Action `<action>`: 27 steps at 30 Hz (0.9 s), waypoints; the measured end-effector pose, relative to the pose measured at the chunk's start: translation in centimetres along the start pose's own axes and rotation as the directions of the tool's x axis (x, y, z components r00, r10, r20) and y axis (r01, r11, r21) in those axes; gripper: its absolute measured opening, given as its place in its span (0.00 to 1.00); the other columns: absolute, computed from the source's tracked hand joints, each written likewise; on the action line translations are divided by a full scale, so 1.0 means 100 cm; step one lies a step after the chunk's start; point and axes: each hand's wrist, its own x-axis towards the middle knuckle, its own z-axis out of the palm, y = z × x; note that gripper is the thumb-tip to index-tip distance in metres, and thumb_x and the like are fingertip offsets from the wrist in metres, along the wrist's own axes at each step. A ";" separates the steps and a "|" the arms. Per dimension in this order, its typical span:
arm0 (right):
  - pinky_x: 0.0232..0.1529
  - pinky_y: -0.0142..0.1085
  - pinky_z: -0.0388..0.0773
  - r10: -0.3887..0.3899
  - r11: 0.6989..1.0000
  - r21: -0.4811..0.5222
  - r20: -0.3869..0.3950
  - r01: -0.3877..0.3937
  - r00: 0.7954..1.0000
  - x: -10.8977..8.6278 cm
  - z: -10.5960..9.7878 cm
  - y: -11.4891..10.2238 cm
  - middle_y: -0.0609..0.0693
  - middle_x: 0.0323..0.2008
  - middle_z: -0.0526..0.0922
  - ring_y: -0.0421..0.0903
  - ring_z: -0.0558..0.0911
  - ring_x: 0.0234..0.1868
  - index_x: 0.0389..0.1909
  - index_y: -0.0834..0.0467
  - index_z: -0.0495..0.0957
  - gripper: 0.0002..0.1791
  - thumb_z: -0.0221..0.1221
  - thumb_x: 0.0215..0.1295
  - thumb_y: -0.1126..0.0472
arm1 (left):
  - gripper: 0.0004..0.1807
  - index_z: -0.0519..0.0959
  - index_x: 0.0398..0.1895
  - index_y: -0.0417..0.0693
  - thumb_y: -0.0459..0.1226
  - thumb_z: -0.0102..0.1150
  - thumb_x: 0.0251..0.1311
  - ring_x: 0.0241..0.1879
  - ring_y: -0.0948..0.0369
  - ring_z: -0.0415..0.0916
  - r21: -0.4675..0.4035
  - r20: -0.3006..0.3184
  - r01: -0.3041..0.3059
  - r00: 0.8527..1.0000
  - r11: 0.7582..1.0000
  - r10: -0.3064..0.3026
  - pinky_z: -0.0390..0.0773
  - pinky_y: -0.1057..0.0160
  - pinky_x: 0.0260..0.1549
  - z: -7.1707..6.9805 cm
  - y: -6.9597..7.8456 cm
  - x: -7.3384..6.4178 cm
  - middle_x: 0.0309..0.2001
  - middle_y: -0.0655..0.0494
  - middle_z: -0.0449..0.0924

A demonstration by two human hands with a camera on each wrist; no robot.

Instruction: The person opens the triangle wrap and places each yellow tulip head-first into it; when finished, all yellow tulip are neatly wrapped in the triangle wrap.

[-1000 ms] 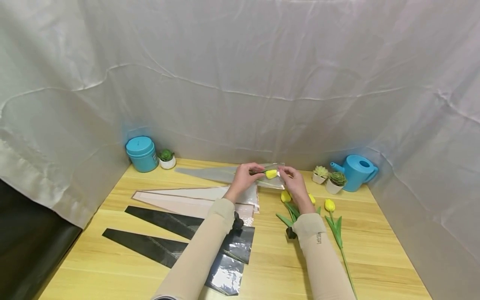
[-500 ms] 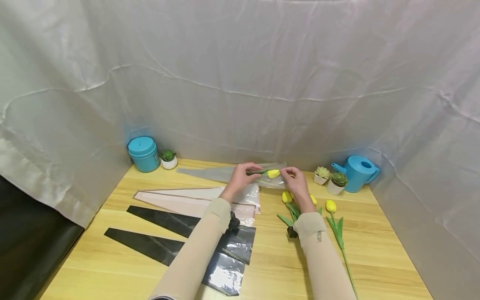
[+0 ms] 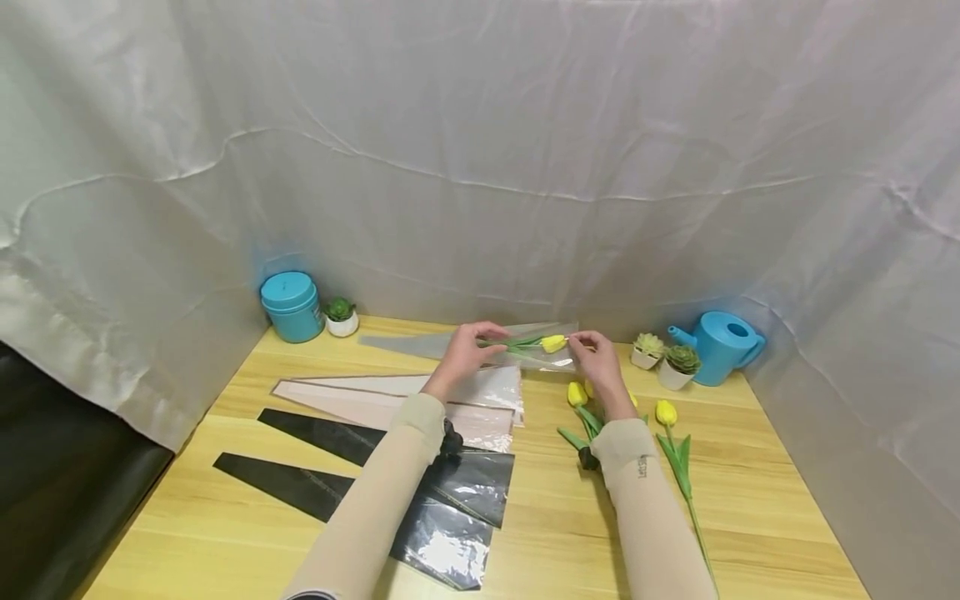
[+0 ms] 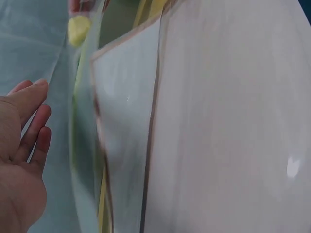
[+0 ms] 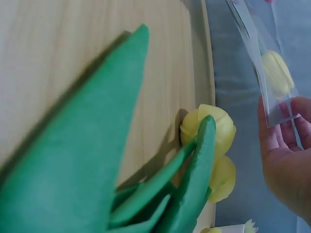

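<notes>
Both hands raised just above the far edge of the table (image 3: 750, 500): left hand (image 3: 463, 350) pinches the clear sleeve (image 3: 517, 346) at the stem, right hand (image 3: 596, 354) pinches its wide mouth (yellow tulip (image 3: 553, 342) inside), loose tulips (image 3: 577, 396) lying below.
</notes>
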 end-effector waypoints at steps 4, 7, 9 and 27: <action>0.56 0.38 0.76 0.018 1.000 -0.014 0.018 -0.018 1.000 0.004 -0.003 0.002 0.63 0.63 0.74 0.54 0.76 0.58 0.68 0.63 0.72 0.23 0.56 0.79 0.56 | 0.15 0.86 0.54 0.47 0.35 0.70 0.65 0.55 0.54 0.82 0.033 -0.010 -0.004 1.000 0.999 0.004 0.80 0.50 0.59 -0.013 -0.003 -0.003 0.53 0.55 0.88; 0.61 0.45 0.76 0.027 0.999 -0.034 0.049 -0.026 0.998 0.006 -0.005 0.005 0.65 0.67 0.72 0.58 0.75 0.62 0.74 0.64 0.65 0.29 0.55 0.79 0.57 | 0.16 0.86 0.55 0.47 0.35 0.71 0.64 0.55 0.53 0.82 0.038 -0.008 0.001 1.000 0.999 -0.001 0.79 0.48 0.61 -0.022 -0.007 -0.006 0.53 0.54 0.88; 0.67 0.50 0.74 0.027 0.999 -0.047 0.072 -0.024 0.997 0.007 -0.006 0.008 0.66 0.69 0.70 0.61 0.73 0.67 0.77 0.64 0.61 0.32 0.55 0.78 0.58 | 0.16 0.85 0.55 0.46 0.35 0.71 0.64 0.56 0.52 0.81 0.035 -0.004 0.005 1.000 0.999 -0.005 0.78 0.47 0.61 -0.027 -0.009 -0.008 0.54 0.53 0.88; 0.74 0.59 0.65 0.024 0.992 -0.123 0.194 0.000 0.981 0.008 -0.011 0.020 0.65 0.77 0.62 0.65 0.63 0.76 0.77 0.63 0.62 0.30 0.52 0.82 0.55 | 0.17 0.85 0.56 0.46 0.37 0.72 0.64 0.56 0.53 0.82 0.055 0.047 0.024 0.999 0.998 -0.027 0.77 0.48 0.63 -0.044 -0.024 -0.028 0.54 0.51 0.88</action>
